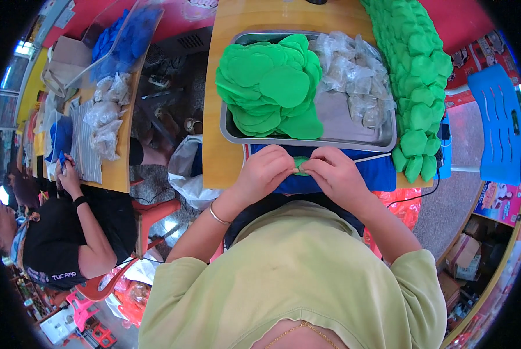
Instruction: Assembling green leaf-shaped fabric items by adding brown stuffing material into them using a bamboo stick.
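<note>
My left hand and my right hand meet at the near edge of the table, fingers pinched together on a small green piece. Most of that piece is hidden by my fingers. Just beyond them stands a metal tray. In its left half lies a heaped pile of flat, round green pieces. Small clear plastic bags fill the upper right of the tray; what they contain is too small to make out. A thin pale stick extends to the right of my right hand, over blue cloth.
Rows of puffed green pieces line the table's right side. A blue plastic chair stands farther right. On the left, another person sits at a second table with blue pieces and clear bags. A white sack lies between the tables.
</note>
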Demonstrator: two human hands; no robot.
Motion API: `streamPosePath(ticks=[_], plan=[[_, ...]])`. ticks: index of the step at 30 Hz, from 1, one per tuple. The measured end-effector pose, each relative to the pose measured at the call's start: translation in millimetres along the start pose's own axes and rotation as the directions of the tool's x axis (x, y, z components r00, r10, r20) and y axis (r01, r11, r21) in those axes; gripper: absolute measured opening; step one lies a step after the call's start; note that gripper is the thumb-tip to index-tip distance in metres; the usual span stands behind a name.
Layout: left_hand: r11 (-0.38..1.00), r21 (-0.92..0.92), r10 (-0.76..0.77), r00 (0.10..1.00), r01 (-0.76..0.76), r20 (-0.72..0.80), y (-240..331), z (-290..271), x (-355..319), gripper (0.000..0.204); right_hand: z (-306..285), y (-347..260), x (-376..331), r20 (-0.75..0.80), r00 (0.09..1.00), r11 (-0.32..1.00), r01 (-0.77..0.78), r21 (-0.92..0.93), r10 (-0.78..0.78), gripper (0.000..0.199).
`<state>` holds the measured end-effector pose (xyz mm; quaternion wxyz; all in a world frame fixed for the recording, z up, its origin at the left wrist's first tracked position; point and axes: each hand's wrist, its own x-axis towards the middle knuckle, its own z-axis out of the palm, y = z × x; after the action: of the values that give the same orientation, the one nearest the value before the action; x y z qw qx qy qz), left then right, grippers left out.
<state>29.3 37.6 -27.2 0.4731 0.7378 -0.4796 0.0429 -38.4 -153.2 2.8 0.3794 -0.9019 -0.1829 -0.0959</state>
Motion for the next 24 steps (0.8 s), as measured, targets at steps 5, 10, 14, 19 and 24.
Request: streamPosePath(ticks=[5, 10, 14, 19, 24], plan=[[0.991, -0.115, -0.063, 0.997, 0.067, 0.037, 3, 0, 6, 0.015, -2, -4, 2, 0.069, 0.997, 0.996, -0.032, -0.080, 0.037, 0.012], [0.968, -0.216, -0.111, 0.991, 0.124, 0.071, 8, -3, 18, 0.027, -7, -7, 5, 0.032, 0.998, 0.982, 0.062, -0.181, -0.057, 0.012], [0.971, -0.219, -0.083, 0.993, 0.098, 0.080, 13, -7, 37, 0.030, -23, -3, 13, 0.049, 0.996, 0.989, 0.079, -0.123, -0.074, 0.013], [0.948, -0.318, -0.014, 0.999, 0.003, -0.031, 25, -5, 57, 0.023, -44, -11, 25, -0.054, 0.983, 0.985, -0.174, 0.006, 0.174, 0.017], [0.933, -0.357, 0.011, 0.995, -0.045, -0.098, 31, -8, 68, 0.025, -52, -8, 26, 0.034, 0.971, 0.954, -0.237, 0.185, 0.235, 0.023]])
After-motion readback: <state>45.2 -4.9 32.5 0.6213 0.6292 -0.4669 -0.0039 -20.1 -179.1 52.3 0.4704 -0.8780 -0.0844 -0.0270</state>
